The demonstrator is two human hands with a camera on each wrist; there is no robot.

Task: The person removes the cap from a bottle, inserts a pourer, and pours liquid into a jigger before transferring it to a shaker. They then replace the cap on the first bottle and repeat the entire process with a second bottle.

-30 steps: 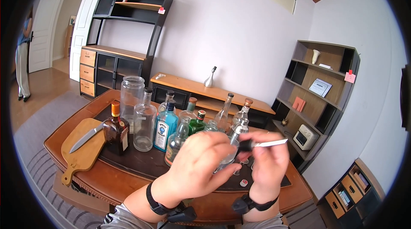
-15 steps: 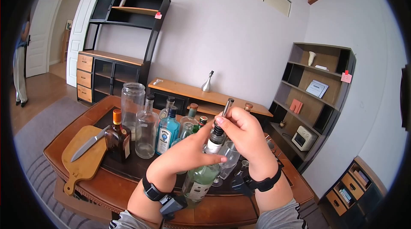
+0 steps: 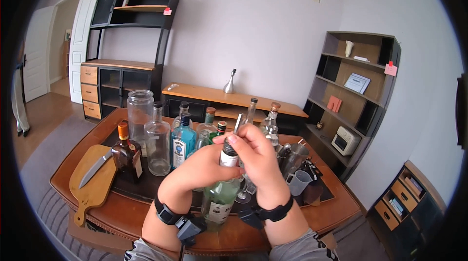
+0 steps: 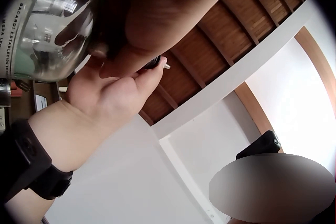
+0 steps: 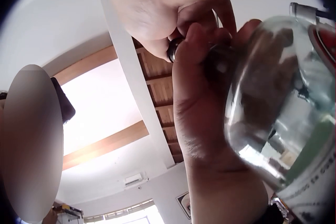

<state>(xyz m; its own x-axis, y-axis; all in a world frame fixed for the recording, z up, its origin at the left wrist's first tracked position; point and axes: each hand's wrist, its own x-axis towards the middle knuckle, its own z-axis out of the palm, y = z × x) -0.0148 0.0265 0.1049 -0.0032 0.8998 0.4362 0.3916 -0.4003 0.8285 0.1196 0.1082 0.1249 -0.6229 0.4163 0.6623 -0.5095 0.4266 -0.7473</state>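
Note:
In the head view a pale green glass bottle (image 3: 218, 206) with a white label stands upright at the table's front. My left hand (image 3: 200, 166) grips its neck. The fingers of my right hand (image 3: 257, 156) pinch a pourer (image 3: 238, 124) with a slim metal spout, its black base at the bottle's mouth. Lettering reading Bacardi shows on the bottle (image 4: 58, 29) in the left wrist view. From the right wrist, the pourer's black end (image 5: 173, 49) peeks out between the two hands, and the fingers hide most of it.
Left of the hands stand several bottles, including a blue one (image 3: 183, 146) and a brown one (image 3: 126, 156), beside a tall jar (image 3: 140, 110). A knife (image 3: 95, 169) lies on a cutting board (image 3: 92, 190). Right are a measuring jug (image 3: 300, 183) and a metal shaker (image 3: 294, 157).
The pourer, earlier held sideways in the right hand, came upright over the bottle and then down to its mouth. The left hand took hold of the bottle's neck. The head view shifted slightly.

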